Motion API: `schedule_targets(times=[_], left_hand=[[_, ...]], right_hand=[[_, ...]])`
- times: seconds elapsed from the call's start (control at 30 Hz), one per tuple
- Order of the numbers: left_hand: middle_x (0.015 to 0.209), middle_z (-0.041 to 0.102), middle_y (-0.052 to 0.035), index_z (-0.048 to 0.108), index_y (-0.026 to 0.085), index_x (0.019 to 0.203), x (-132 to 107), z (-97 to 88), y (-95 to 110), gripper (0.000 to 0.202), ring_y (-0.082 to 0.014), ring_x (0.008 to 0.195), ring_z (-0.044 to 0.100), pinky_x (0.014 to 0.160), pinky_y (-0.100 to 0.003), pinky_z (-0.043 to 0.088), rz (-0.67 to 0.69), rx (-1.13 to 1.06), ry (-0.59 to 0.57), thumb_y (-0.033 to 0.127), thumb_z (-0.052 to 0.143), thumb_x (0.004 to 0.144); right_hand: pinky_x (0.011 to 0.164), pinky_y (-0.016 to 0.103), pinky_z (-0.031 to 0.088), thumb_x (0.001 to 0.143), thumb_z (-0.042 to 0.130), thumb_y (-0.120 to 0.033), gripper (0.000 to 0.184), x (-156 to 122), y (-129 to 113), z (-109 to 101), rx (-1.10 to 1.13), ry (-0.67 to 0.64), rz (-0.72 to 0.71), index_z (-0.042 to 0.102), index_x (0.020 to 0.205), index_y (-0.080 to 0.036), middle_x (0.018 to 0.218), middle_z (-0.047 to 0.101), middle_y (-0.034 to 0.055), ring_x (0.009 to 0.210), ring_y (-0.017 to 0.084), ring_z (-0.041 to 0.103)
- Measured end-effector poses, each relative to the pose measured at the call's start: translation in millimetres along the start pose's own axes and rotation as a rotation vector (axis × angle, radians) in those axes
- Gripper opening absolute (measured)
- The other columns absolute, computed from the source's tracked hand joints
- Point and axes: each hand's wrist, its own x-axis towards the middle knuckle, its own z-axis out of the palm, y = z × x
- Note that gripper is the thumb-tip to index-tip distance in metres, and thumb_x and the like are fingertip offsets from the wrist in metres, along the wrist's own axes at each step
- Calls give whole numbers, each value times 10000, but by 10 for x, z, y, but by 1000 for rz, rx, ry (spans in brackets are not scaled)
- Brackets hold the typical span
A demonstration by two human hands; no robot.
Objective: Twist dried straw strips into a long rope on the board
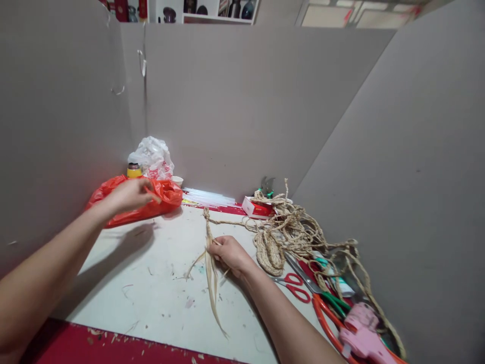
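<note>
Your right hand [229,253] pinches the straw braid [207,222] over the bench [170,298] where loose strands [210,288] begin, probably to stop unravelling. Your left hand [133,195] is at the red bag [172,194]; its grip I cannot tell.

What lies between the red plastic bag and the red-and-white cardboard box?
The head view shows thin, translucent whitish sticks there, in front of the grey back panel.
</note>
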Motion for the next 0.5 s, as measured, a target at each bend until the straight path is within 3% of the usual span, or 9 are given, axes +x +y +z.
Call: schedule_targets(times=[0.07,0.1,0.17,0.23,0.27,0.37,0.5], left_hand=[[597,569,-15,555,180,593,-40,261,-134,126,-168,648,533,574,-218,332,19,183,99,187,676,560],[625,595,-28,566,184,583,-96,421,-161,99,-177,672,546,587,-223,341,48,184,60,220,658,589],[621,614,-31,596,179,595,-249,768,-143,153,-162,628,550,571,-221,358,43,18,-152,315,610,662],[574,602,-33,603,155,602,-402,1093,-69,266,-138,526,524,514,-221,366,-101,-253,-393,408,590,683],[533,580,-24,601,145,595,-463,1229,-30,299,-123,480,495,491,-220,362,-152,-342,-427,431,589,682],[484,543,-1,630,123,610,-557,1497,25,258,-93,445,447,456,-200,330,-152,-420,-400,375,615,659],[492,539,7,652,110,641,-551,1605,-42,238,-81,434,424,438,-197,309,-171,-440,-321,346,623,648]], right_hand=[[339,215,109,604,567,-224,235,-10,-32,6,48,-43,8,406,437,-193,321,339,-87,284,37,227],[333,215,106,608,571,-241,241,-15,-45,11,67,-57,10,404,442,-195,327,345,-87,280,35,222],[328,213,100,612,581,-262,254,-23,-60,30,93,-69,7,398,448,-196,332,347,-88,277,31,215],[329,212,97,617,589,-277,264,-31,-62,58,105,-64,1,399,453,-194,333,345,-89,278,28,213],[331,211,98,621,591,-283,264,-35,-60,73,106,-55,-4,403,459,-192,335,347,-89,281,28,215],[339,210,105,626,594,-281,250,-45,-52,113,95,-9,-16,417,477,-188,345,364,-86,290,27,227],[356,208,131,626,590,-233,215,-54,-57,150,74,19,-32,438,485,-178,358,385,-80,305,27,249]])
